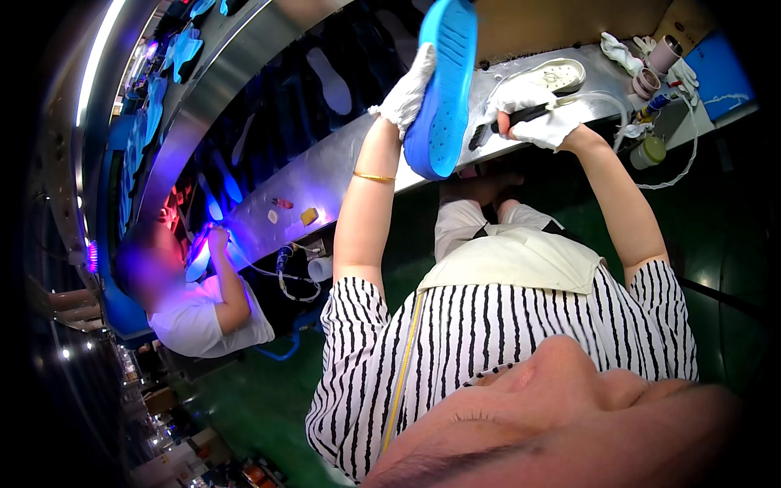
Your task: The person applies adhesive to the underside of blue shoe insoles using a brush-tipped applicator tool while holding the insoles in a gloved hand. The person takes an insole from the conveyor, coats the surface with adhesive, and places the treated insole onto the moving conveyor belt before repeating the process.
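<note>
My left hand [409, 91], in a white glove, grips a blue shoe sole [443, 98] by its left side. The sole is held up lengthwise above the bench edge, with small holes showing on its face. My right hand [547, 128], in a white glove with some bare fingertips, closes round a black-handled tool [530, 113]. The tool slants down toward a dark brush-like tip near the sole, and a pale hose [606, 95] runs off behind it. Just beyond that hand, a cream shoe with holes [563, 75] lies on the metal bench [370, 146].
At the right end of the bench are pinkish cups [665, 50], white gloves [621, 55] and a hanging olive-lidded jar [648, 152]. A dark conveyor [285, 89] carrying soles runs behind the bench. To my left sits a co-worker [207, 313] under purple light. A yellow block [309, 216] lies between us.
</note>
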Demonstrator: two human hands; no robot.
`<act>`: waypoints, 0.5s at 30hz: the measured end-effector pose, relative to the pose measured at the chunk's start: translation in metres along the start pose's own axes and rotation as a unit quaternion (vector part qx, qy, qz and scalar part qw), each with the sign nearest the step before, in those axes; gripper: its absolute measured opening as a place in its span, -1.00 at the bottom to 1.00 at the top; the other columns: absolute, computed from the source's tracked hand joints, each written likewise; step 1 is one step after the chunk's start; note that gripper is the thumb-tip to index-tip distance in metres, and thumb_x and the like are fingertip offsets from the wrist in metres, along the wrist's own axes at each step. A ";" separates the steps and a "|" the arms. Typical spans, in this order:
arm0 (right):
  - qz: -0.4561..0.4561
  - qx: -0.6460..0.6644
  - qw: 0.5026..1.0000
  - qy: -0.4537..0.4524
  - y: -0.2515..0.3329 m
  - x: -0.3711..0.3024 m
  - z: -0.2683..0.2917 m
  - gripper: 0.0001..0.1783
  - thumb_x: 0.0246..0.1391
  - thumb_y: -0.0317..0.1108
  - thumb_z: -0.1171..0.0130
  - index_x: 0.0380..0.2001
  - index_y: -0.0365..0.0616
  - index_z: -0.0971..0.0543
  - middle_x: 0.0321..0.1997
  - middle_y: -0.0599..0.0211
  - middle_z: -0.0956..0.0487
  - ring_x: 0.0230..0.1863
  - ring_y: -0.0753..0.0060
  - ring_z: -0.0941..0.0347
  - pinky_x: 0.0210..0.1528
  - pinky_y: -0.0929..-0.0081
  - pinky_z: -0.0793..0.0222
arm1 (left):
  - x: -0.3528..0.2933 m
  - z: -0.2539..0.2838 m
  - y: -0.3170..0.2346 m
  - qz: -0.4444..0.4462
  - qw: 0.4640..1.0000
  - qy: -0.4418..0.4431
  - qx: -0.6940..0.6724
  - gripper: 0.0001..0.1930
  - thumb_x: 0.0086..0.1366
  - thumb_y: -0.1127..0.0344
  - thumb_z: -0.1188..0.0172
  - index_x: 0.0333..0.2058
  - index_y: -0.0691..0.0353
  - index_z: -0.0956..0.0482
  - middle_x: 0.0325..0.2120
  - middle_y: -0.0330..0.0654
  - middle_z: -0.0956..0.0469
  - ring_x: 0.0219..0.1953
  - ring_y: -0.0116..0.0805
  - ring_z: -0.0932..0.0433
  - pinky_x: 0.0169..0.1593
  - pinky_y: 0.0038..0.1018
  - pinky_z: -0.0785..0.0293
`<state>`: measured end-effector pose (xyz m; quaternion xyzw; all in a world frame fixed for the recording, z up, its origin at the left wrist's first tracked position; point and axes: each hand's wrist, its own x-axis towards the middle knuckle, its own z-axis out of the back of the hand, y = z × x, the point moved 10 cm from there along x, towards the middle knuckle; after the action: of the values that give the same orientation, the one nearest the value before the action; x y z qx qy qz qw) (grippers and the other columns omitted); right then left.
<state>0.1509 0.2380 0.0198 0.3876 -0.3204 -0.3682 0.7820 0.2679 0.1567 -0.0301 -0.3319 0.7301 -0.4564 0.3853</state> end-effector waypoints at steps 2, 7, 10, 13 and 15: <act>-0.051 0.075 0.996 -0.020 -0.004 -0.005 0.014 -0.90 -0.22 -0.58 -0.15 -0.55 -0.18 -0.47 -0.35 0.36 -0.50 -0.32 0.50 -0.42 -0.19 0.58 -0.35 | -0.001 0.000 -0.013 -0.063 0.995 0.031 -0.076 -0.29 0.14 -0.30 -0.03 0.05 0.18 -0.37 -0.20 -0.13 -0.52 -0.26 -0.33 -0.52 -0.14 -0.40 -0.51; -0.056 0.120 0.980 -0.147 -0.007 -0.015 0.040 -0.84 -0.04 -0.51 -0.23 -0.39 -0.16 -0.45 -0.27 0.40 -0.51 -0.27 0.62 -0.41 -0.17 0.64 -0.35 | -0.033 0.018 -0.032 -0.136 0.915 0.067 -0.374 -0.27 0.18 -0.33 0.10 0.04 0.24 -0.35 -0.07 -0.11 -0.47 0.00 -0.19 -0.41 0.19 -0.24 -0.22; -0.044 0.146 0.975 -0.163 -0.009 -0.019 0.030 -0.86 -0.01 -0.54 -0.21 -0.37 -0.18 -0.45 -0.35 0.40 -0.52 -0.36 0.64 -0.44 -0.27 0.68 -0.38 | -0.028 0.022 0.024 0.008 0.887 0.146 -0.439 -0.31 0.27 -0.22 0.16 0.11 0.30 -0.31 -0.01 0.05 -0.43 -0.02 -0.04 -0.45 0.22 -0.18 -0.19; -0.047 0.154 0.964 -0.214 -0.026 -0.022 0.026 -0.84 -0.04 -0.50 -0.25 -0.39 -0.18 -0.46 -0.45 0.41 -0.53 -0.44 0.65 -0.44 -0.35 0.65 -0.38 | -0.032 -0.016 0.055 0.022 0.857 0.216 -0.467 -0.22 0.21 -0.27 0.13 0.12 0.38 -0.25 -0.01 0.12 -0.41 0.02 0.16 -0.39 0.19 0.05 -0.18; -0.096 0.018 0.970 -0.224 -0.027 -0.016 0.031 -0.82 -0.05 -0.46 -0.26 -0.41 -0.19 -0.44 -0.48 0.41 -0.52 -0.47 0.65 -0.42 -0.38 0.66 -0.36 | -0.038 -0.032 0.065 -0.005 0.827 0.249 -0.504 -0.33 0.24 -0.12 0.07 0.12 0.35 -0.26 0.01 0.12 -0.39 0.05 0.13 -0.38 0.19 0.06 -0.19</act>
<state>0.1086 0.2281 0.0087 0.3382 -0.4554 -0.5129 0.6444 0.2500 0.2255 -0.0708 -0.3585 0.9282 -0.0943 -0.0329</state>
